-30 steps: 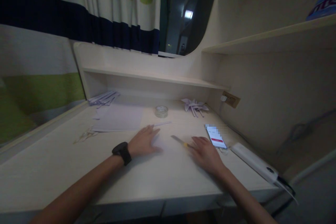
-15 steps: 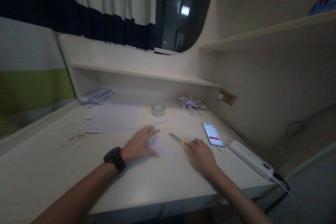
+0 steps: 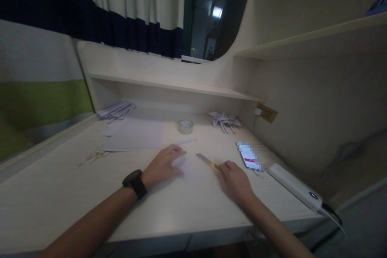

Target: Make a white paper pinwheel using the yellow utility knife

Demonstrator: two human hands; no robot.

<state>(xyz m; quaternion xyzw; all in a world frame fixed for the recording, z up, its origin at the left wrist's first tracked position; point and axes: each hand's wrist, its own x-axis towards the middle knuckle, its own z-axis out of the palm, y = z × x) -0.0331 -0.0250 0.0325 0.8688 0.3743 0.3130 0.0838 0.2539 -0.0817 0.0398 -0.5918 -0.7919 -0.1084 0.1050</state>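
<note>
The utility knife [image 3: 208, 161] lay on the pale desk [image 3: 60, 193], blade end angled away from the person and toward the back shelf, its yellow slider just at the fingertips of the right hand [image 3: 234, 179]. That hand was curled loosely over the handle end — whether the fingers had actually closed on it could not be told, as the knuckles hid the contact. Left of the knife, the left hand [image 3: 165, 164] was pressed flat, fingers spread, on a small white sheet of paper [image 3: 187, 167] that barely showed against the desk.

The knife was judged light and rigid, with a slim body that could slip on the smooth surface; the safe hold was judged to be the handle behind the yellow slider, well clear of the metal end. The paper was judged thin and limp, apt to slide unless pinned.

Much was lost to the dim light. How far the blade was extended could not be read — the edges of the sheet neither. Beyond the knife a tape roll [image 3: 185, 126] and folded paper pinwheels [image 3: 224, 121] were made out; right of the knife lay a phone [image 3: 250, 158], its screen blurred, and a white power bank [image 3: 294, 185] whose cable ran off the desk edge.
</note>
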